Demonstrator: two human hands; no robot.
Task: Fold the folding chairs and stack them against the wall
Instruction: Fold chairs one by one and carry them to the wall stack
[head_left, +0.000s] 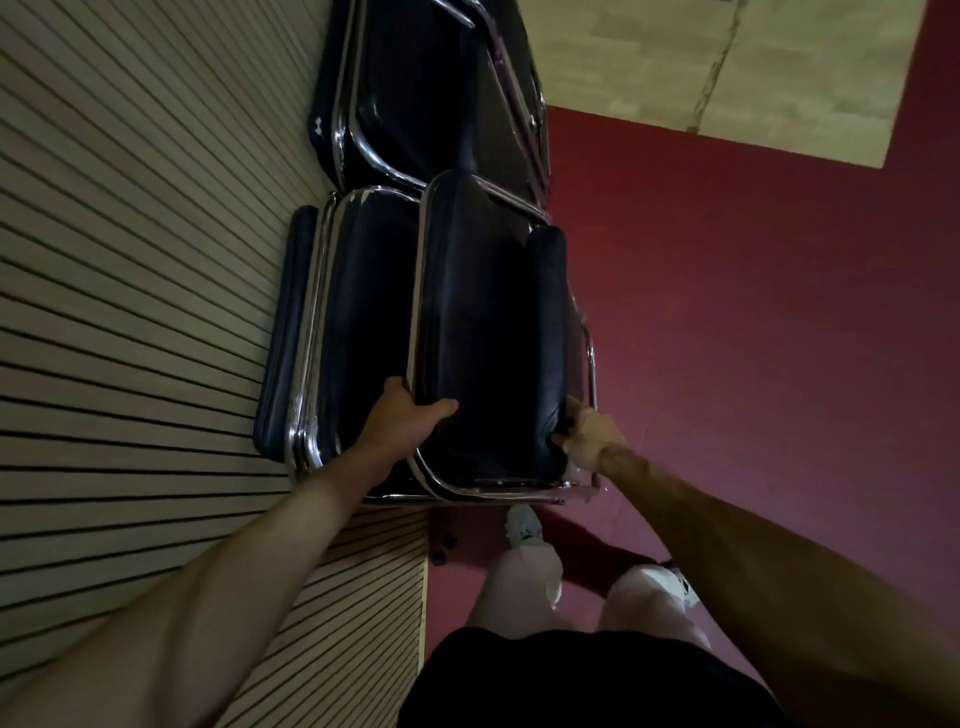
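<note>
1. Chair position: the folded dark-blue padded chair with chrome tube frame (488, 332) stands on edge on the dark red carpet floor (753, 312), its long axis running away from you, parallel to the ribbed beige slatted wall (130, 260).
2. Your left hand (405, 415) is wrapped over the near left frame edge, fingers curled behind it and thumb lying across the cushion.
3. Your right hand (592, 431) is closed on the near right corner, at the frame tube and cushion edge.
4. A second folded dark-blue chair (332, 322) already leans on the wall, directly left of the held one; they appear touching or nearly so. Another folded stack (426, 88) stands beyond.
5. Judgement: the wall lies on your left-hand side, so the chair must tip leftward, flat against its neighbour.
6. Risk: your left fingers sit in the closing gap.
</note>
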